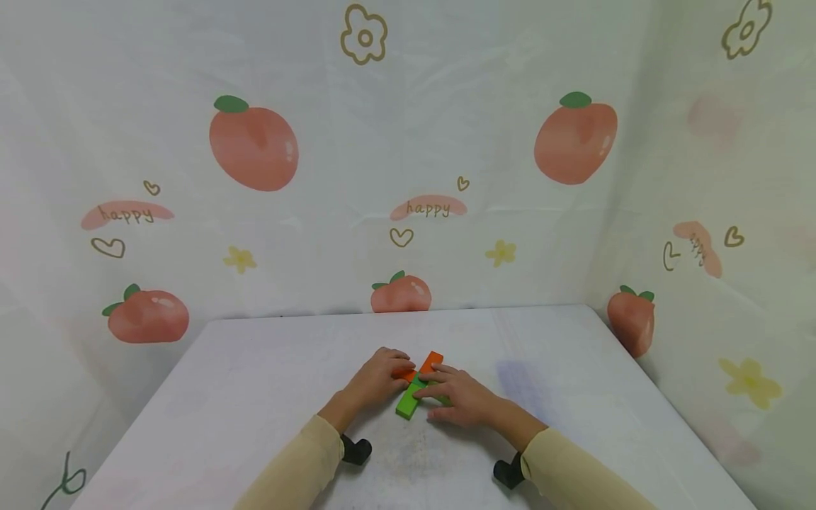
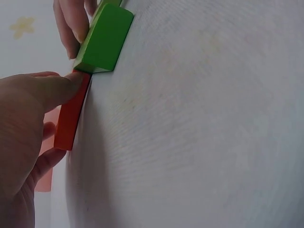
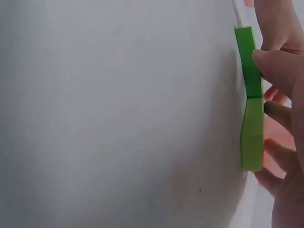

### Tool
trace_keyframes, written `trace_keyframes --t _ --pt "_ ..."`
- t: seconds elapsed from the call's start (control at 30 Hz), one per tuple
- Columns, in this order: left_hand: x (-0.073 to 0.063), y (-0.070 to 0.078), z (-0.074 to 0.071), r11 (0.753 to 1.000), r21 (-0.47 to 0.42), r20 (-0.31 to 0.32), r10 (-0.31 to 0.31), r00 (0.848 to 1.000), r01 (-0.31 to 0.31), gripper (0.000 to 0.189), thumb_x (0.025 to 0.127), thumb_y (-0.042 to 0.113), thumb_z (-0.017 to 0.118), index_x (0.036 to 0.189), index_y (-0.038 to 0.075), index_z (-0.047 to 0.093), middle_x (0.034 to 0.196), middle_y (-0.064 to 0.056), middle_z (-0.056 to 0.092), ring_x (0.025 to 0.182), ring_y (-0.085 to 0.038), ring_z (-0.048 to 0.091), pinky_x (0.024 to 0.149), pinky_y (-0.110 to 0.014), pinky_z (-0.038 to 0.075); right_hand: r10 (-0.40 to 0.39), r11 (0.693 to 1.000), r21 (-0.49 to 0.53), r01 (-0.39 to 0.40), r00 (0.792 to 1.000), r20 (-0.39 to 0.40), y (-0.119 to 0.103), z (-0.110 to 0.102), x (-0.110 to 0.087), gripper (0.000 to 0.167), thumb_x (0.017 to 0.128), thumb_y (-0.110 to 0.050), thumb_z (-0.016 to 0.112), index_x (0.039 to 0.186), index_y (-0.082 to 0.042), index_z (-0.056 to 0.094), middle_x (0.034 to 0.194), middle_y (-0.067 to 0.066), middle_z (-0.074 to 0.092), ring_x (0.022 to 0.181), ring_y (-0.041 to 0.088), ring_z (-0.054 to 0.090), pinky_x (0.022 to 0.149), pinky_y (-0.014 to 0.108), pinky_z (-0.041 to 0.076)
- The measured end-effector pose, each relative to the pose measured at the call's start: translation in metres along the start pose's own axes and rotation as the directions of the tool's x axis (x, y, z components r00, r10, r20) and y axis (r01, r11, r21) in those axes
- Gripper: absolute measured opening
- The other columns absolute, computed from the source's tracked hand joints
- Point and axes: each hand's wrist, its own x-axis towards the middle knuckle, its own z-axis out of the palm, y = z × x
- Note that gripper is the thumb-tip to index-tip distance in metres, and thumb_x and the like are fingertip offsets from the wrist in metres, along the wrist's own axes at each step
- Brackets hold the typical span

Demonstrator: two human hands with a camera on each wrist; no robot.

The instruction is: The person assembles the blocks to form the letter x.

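Note:
Several orange and green blocks lie end to end in an X shape in the head view. My left hand (image 1: 380,377) is at the left arm of the X. In the left wrist view, its thumb and fingers pinch an orange block (image 2: 71,116) whose end meets a green block (image 2: 105,38). My right hand (image 1: 467,400) spreads over the right side, fingertips on the blocks at the middle. The right wrist view shows its thumb at a green block (image 3: 248,61), with fingers behind a lighter green block (image 3: 253,135). Another orange block (image 1: 433,359) points away at the back.
The blocks lie on a white table (image 1: 268,397) with faint stains. A white curtain (image 1: 459,127) printed with fruit and flowers hangs behind it and along the right. A black wrist mount (image 1: 357,450) sits under the left cuff, another wrist mount (image 1: 508,471) under the right.

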Motion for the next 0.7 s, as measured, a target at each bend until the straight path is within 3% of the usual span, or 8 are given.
trace_keyframes --t 0.33,0.5,0.7 --pt "-0.005 -0.005 -0.006 0.999 -0.002 -0.016 -0.053 0.998 0.053 0.032 0.09 0.027 0.071 0.119 0.015 0.07 0.124 -0.002 0.062 0.118 -0.023 0.051 0.101 -0.042 0.042 0.033 0.997 -0.068 -0.032 0.999 0.013 -0.004 -0.003 0.004 0.037 0.091 -0.036 0.067 0.128 -0.03 0.064 0.138 0.001 0.055 0.135 0.037 0.037 0.108 0.061 0.021" --pt "-0.015 -0.009 -0.014 0.996 -0.023 -0.046 -0.085 0.995 0.084 0.03 0.09 0.025 0.072 0.117 0.014 0.07 0.124 -0.003 0.062 0.118 -0.025 0.051 0.101 -0.043 0.042 0.018 0.997 -0.08 -0.021 0.999 -0.032 -0.005 -0.002 0.005 0.038 0.09 -0.034 0.068 0.128 -0.029 0.063 0.135 0.0 0.057 0.133 0.035 0.04 0.107 0.063 0.021" --pt "-0.023 -0.023 -0.017 0.998 -0.03 -0.13 -0.054 0.99 0.051 0.024 0.088 0.02 0.073 0.111 0.013 0.072 0.121 -0.005 0.063 0.114 -0.026 0.054 0.099 -0.043 0.043 0.029 0.996 -0.082 -0.039 0.992 -0.12 -0.004 -0.003 0.0 0.043 0.088 -0.03 0.071 0.129 -0.022 0.063 0.134 0.002 0.057 0.132 0.036 0.039 0.105 0.064 0.021"
